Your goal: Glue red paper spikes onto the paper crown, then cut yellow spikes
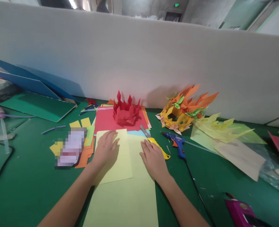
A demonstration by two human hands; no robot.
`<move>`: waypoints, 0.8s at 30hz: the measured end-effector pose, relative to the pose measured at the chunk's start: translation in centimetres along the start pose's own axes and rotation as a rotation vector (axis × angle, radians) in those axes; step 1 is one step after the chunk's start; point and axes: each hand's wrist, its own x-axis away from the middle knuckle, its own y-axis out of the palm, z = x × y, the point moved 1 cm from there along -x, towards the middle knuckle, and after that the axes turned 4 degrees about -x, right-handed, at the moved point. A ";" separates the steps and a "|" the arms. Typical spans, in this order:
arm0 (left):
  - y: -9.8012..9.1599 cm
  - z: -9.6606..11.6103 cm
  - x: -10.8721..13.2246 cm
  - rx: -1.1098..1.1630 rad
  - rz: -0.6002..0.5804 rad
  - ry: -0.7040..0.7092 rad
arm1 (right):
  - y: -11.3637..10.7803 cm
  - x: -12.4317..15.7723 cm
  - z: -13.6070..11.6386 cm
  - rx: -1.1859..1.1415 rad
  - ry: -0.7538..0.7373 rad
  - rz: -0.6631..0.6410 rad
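Observation:
My left hand [106,146] lies on a smaller pale yellow sheet [120,167], its fingers stretched out over the paper. Under that is a larger pale yellow sheet [125,201], reaching toward me. My right hand [155,157] rests flat at the larger sheet's right edge with fingers extended. Beside those fingers lies a yellow-handled cutting tool [162,148] with a metal blade, partly hidden by the hand. Beyond the sheets, a red paper crown [126,112] stands on red paper [103,121]. Neither hand grips anything.
A blue glue gun [177,142] with a black cord lies at right. Behind it stands an orange and yellow paper crown [184,108]; a pale yellow one [221,127] lies farther right. A phone [72,146] lies over paper pieces at left. A white partition [139,60] closes the back.

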 end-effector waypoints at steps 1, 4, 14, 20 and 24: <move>0.3 -0.5 -0.2 -0.045 -0.015 -0.008 | 0.2 0.0 0.0 0.007 0.024 -0.006; 1.1 -1.7 -0.7 -0.165 -0.123 -0.040 | 0.4 -0.1 -0.1 0.037 0.086 -0.001; -0.3 -1.6 -1.7 -0.186 -0.135 -0.019 | -1.0 -0.3 -0.2 -0.145 0.112 0.012; -2.2 -0.9 -1.7 -0.043 -0.248 -0.171 | -0.9 0.0 0.1 -0.655 0.233 0.189; -2.7 -1.2 -1.1 0.017 -0.317 -0.355 | -0.4 0.0 0.3 -1.195 0.438 0.318</move>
